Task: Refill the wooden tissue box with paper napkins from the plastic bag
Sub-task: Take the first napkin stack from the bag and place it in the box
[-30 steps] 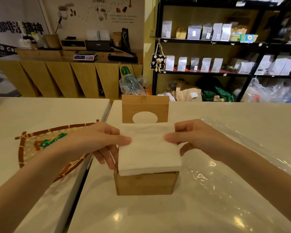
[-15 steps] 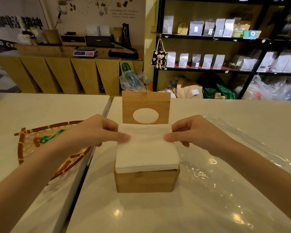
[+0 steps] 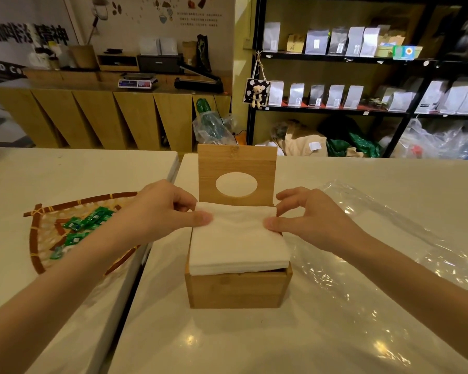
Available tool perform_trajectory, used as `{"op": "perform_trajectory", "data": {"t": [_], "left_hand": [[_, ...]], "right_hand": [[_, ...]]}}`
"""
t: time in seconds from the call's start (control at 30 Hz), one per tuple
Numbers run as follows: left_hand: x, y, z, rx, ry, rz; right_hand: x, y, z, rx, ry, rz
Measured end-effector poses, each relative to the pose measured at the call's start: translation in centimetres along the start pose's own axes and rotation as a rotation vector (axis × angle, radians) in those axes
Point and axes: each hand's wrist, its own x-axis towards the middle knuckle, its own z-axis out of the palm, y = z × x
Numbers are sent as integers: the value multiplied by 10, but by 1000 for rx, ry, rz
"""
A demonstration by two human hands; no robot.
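The stack of paper napkins [image 3: 239, 238] had been worked down since a second earlier: the front edge that had jutted over the wooden tissue box [image 3: 238, 288] was now seen settled just inside the rim, only its top layers showing above the front wall. From that it was judged that the load was nearly seated, and the hinged lid [image 3: 237, 175], stood upright behind with its oval hole, was yet to be shut. The left hand [image 3: 164, 209] was pinched on the stack's far left corner, thumb pressed on top. The right hand [image 3: 305, 214] was pinched on the far right corner likewise. The plastic bag [image 3: 389, 238] was left flat on the tabletop [image 3: 254, 346] beside the box.
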Motion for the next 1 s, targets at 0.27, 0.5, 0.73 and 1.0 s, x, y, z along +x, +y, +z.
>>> {"op": "perform_trajectory", "data": {"t": [0.27,0.5,0.73,1.0], "left_hand": [[0,0,15,307,52,-5],[3,3,19,385,-32,-34],[8,12,24,545,-78,-43],[11,20,34,733,-13,-107]], "right_hand": [[-2,-10,7,-288,94,-67],[-1,-15,12,-426,36,-35],[2,-21,21,-626,-4,-34],[2,-30,29,-805,-19,7]]}}
